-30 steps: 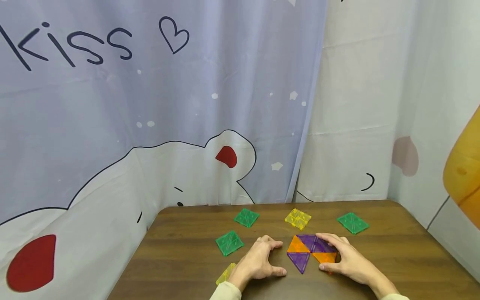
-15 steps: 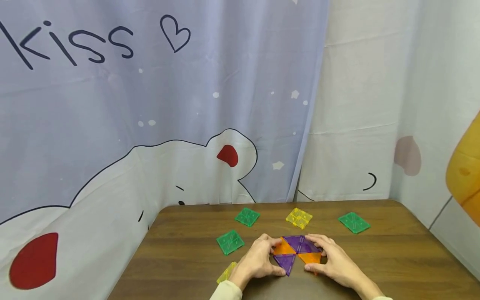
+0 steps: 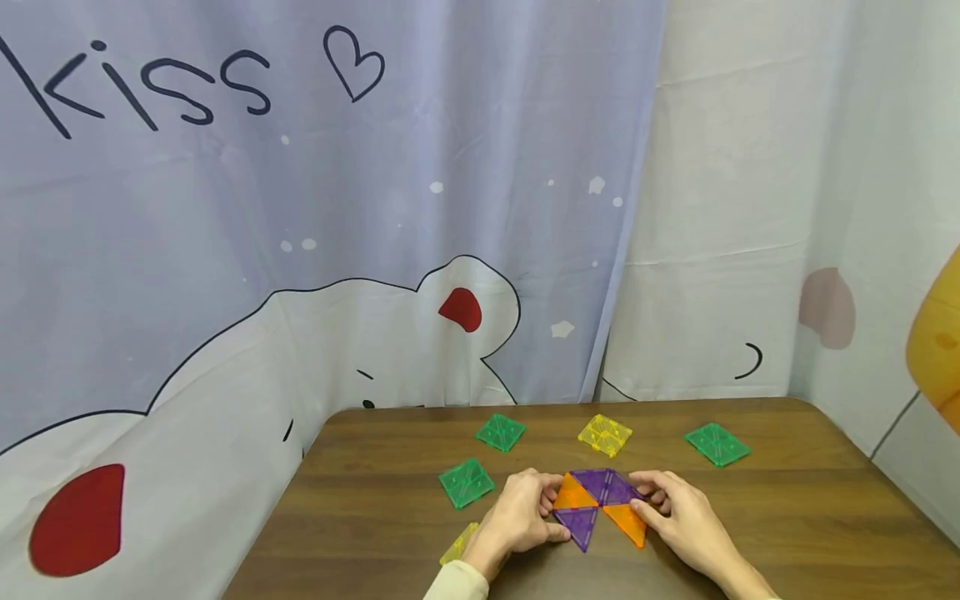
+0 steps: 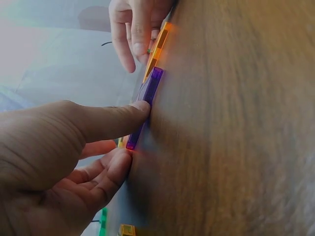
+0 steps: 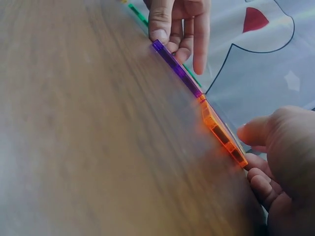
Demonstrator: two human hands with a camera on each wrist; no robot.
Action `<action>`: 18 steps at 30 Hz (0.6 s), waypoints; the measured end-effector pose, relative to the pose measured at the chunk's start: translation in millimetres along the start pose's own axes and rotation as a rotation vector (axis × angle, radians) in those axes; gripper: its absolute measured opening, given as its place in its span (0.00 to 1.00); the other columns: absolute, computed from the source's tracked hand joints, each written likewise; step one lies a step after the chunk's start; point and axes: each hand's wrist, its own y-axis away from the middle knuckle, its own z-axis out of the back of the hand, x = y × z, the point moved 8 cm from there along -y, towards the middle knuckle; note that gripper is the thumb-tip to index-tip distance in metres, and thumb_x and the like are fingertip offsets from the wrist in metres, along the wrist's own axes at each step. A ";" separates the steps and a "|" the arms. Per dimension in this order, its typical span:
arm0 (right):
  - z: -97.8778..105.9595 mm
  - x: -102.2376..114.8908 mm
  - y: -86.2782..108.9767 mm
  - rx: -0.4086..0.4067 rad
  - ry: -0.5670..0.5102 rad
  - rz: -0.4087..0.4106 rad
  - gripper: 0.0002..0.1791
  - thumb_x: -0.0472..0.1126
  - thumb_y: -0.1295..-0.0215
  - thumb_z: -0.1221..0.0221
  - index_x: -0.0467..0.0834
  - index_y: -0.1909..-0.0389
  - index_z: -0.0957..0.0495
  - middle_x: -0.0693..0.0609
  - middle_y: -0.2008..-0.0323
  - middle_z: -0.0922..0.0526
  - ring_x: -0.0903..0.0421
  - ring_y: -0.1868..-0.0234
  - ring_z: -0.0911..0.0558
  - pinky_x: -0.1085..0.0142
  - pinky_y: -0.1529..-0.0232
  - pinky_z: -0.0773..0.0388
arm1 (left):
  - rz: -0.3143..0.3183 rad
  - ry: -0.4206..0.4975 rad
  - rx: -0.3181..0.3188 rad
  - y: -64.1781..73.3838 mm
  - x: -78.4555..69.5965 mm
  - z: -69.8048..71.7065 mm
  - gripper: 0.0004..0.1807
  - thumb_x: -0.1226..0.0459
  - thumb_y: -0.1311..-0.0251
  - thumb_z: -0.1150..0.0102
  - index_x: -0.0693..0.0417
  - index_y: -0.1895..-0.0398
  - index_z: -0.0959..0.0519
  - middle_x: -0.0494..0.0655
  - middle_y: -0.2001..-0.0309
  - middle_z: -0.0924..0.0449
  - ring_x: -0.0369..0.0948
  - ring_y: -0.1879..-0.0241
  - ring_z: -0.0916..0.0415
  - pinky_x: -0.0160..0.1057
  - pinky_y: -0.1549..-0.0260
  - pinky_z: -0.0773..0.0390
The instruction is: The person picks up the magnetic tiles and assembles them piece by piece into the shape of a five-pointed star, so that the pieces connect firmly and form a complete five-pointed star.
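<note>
Several purple and orange triangular magnetic tiles (image 3: 600,486) lie flat on the table, joined edge to edge in a fan whose gap faces the person. My left hand (image 3: 519,515) holds the fan's left side, its thumb on the lower purple triangle (image 4: 146,105) and its fingers at the neighbouring edge. On the right side, my right hand (image 3: 688,521) has its thumb at the corner where a purple triangle meets the right orange triangle (image 3: 626,523). That hand's other fingers curl by the outer edge, and the right wrist view shows them at the orange triangle's (image 5: 225,137) end.
Behind the fan lie a green tile square (image 3: 501,432), a yellow tile square (image 3: 604,435) and another green square (image 3: 717,443). Left of the left hand are a green square (image 3: 467,483) and a partly hidden yellow piece (image 3: 457,544). A printed curtain (image 3: 450,167) hangs behind the wooden table (image 3: 360,500).
The right hand has brought the tile fan leftward to the left hand, which now holds its left side. The right thumb has since shifted up off the right orange triangle, baring it.
</note>
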 end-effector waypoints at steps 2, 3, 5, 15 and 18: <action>-0.9 -2.3 -0.6 0.023 -0.032 -0.042 0.17 0.36 0.29 0.25 0.46 0.42 0.11 0.58 0.58 0.13 0.67 0.60 0.20 0.69 0.61 0.17 | 0.001 -0.002 -0.002 -0.5 0.1 0.0 0.39 0.66 0.57 0.06 0.64 0.38 0.13 0.40 0.61 0.17 0.27 0.66 0.26 0.25 0.63 0.21; -1.3 -3.4 -1.0 0.034 -0.054 -0.065 0.17 0.36 0.29 0.25 0.46 0.41 0.12 0.57 0.58 0.13 0.67 0.60 0.19 0.69 0.61 0.17 | 0.004 0.003 -0.002 -0.6 0.4 -0.2 0.39 0.66 0.58 0.06 0.64 0.38 0.12 0.40 0.61 0.17 0.27 0.66 0.26 0.25 0.63 0.21; -2.6 -4.3 -1.2 0.056 -0.094 -0.100 0.17 0.35 0.27 0.26 0.45 0.41 0.12 0.56 0.56 0.12 0.66 0.60 0.17 0.69 0.60 0.16 | 0.009 0.011 0.000 -0.2 1.4 -0.4 0.39 0.66 0.58 0.06 0.64 0.38 0.12 0.41 0.61 0.17 0.28 0.66 0.25 0.25 0.63 0.20; 4.9 6.0 -0.8 -0.023 0.089 0.014 0.12 0.36 0.31 0.23 0.47 0.49 0.10 0.55 0.55 0.11 0.62 0.59 0.16 0.68 0.62 0.17 | 0.036 0.007 0.009 0.6 0.2 -0.2 0.43 0.61 0.59 0.04 0.62 0.36 0.12 0.44 0.58 0.17 0.28 0.66 0.25 0.26 0.63 0.20; 2.8 6.4 -0.9 -0.003 0.076 0.021 0.10 0.40 0.29 0.24 0.50 0.50 0.10 0.57 0.55 0.12 0.63 0.58 0.15 0.67 0.60 0.18 | 0.028 -0.019 0.023 2.1 -2.1 -1.8 0.47 0.55 0.60 0.03 0.58 0.32 0.14 0.44 0.56 0.20 0.27 0.66 0.29 0.26 0.64 0.22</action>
